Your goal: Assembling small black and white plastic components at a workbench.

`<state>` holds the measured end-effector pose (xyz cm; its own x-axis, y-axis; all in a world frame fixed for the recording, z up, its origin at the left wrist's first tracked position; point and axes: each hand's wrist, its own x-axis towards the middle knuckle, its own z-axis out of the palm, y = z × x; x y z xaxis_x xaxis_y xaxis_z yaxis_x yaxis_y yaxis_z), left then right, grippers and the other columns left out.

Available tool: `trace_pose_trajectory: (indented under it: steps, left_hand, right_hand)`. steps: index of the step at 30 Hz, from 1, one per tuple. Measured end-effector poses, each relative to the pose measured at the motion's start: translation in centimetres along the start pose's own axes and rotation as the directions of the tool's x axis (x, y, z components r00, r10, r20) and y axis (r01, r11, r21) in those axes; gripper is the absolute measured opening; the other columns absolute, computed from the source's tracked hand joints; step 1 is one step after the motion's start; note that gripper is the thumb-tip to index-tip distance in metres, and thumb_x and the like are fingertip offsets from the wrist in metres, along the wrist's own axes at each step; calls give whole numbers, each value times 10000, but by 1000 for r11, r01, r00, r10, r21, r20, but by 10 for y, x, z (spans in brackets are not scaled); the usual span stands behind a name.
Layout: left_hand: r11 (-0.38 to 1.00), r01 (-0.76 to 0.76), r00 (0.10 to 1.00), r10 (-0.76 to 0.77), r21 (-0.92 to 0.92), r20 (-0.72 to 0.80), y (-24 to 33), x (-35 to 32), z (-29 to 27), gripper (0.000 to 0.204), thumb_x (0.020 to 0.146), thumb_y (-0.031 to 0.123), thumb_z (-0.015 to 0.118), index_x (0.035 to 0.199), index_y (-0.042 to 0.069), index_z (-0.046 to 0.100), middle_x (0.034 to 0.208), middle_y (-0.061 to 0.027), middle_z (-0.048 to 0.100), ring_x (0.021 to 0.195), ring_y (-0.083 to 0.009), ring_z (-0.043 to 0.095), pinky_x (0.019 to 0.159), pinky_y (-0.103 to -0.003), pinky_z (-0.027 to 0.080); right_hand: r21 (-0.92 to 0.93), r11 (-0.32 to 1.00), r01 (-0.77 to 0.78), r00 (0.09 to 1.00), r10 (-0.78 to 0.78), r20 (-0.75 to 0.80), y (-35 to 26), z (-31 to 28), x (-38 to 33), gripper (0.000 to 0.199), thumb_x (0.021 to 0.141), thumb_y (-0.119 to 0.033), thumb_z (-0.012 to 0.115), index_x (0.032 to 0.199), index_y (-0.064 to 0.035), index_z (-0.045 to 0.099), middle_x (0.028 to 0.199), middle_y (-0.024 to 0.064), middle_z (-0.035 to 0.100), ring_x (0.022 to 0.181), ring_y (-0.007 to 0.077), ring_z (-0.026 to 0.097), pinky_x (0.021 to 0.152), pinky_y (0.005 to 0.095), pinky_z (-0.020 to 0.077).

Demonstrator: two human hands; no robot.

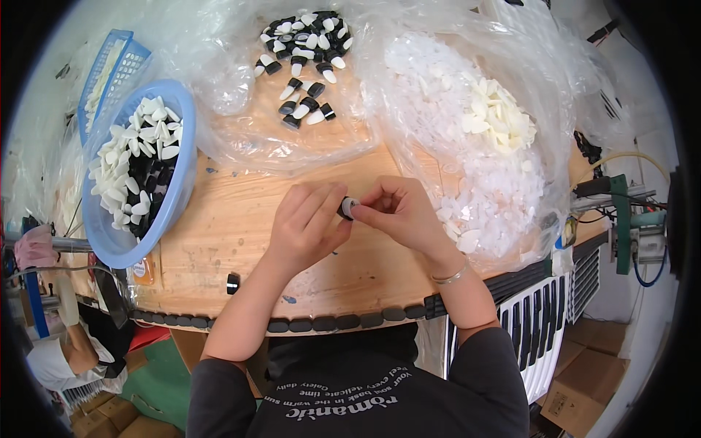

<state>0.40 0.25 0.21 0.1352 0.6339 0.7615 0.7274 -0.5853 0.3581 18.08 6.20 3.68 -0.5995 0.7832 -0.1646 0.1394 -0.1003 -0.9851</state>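
Near the middle of the wooden table [219, 204], my left hand [307, 223] pinches a small black cap-like piece [344, 209] with a pale grey-white inner face. My right hand [394, 212] has its thumb and forefinger closed at that pale face; whether they grip a separate thin part there is too small to tell. A single black piece [233, 283] lies on the table beside my left forearm. Beyond my hands, a pile of black pieces joined with white oval tips [303, 40] rests on clear plastic, several of them scattered toward me.
At the left, a blue basin [188, 139] holds white and black pieces, with a blue basket [131, 58] behind. Translucent flakes [489, 197] and cream-coloured ones [500, 117] lie on plastic at the right. Black pieces [321, 323] line the near table edge. Another person [77, 350] sits at lower left.
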Motion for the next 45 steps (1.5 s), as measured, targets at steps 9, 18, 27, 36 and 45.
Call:
trace_pose_trajectory:
  steps: [9, 18, 27, 36, 45]
  left_hand:
    - [998, -18, 999, 21, -64, 44, 2, 0, -1, 520, 565, 2, 756, 1059, -55, 605, 911, -135, 622, 803, -297, 590, 683, -367, 497]
    - [995, -86, 996, 84, 59, 38, 7, 4, -3, 484, 627, 75, 722, 1076, -53, 597, 992, -142, 636, 883, -281, 587, 850, -451, 453]
    - [999, 31, 998, -32, 30, 51, 15, 17, -5, 429, 678, 4, 709, 1097, -12, 620, 1062, -137, 626, 889, -290, 575, 853, -432, 454]
    - [915, 321, 938, -343, -245, -49, 16, 2, -3, 304, 701, -74, 679, 995, -2, 658, 973, -116, 588, 831, -259, 526, 703, -313, 448]
    - [949, 278, 951, -294, -149, -98, 13, -2, 0, 355, 712, -54, 672, 1057, 13, 622, 974, -121, 574, 860, -284, 514, 747, -356, 430]
  right_hand:
    - [159, 979, -130, 988, 115, 98, 0, 3, 2, 147, 849, -33, 663, 969, -10, 579, 942, 47, 640, 843, 87, 618, 722, 225, 527]
    - [345, 938, -41, 997, 14, 81, 18, 11, 5, 198, 828, -36, 689, 986, 18, 582, 935, 81, 648, 848, 116, 633, 769, 246, 525]
    - [180, 964, 197, 971, -166, -175, 21, 15, 6, 225, 823, 52, 641, 1040, 11, 597, 939, 71, 651, 846, 125, 637, 777, 266, 534]
    - [-552, 654, 518, 725, -678, -123, 16, 28, 4, 313, 720, 97, 655, 1016, -1, 625, 849, 116, 629, 731, 219, 642, 635, 277, 516]
    - [-533, 682, 501, 747, -652, -132, 17, 36, 6, 254, 778, 77, 640, 1023, 15, 610, 850, 106, 649, 739, 187, 655, 652, 261, 525]
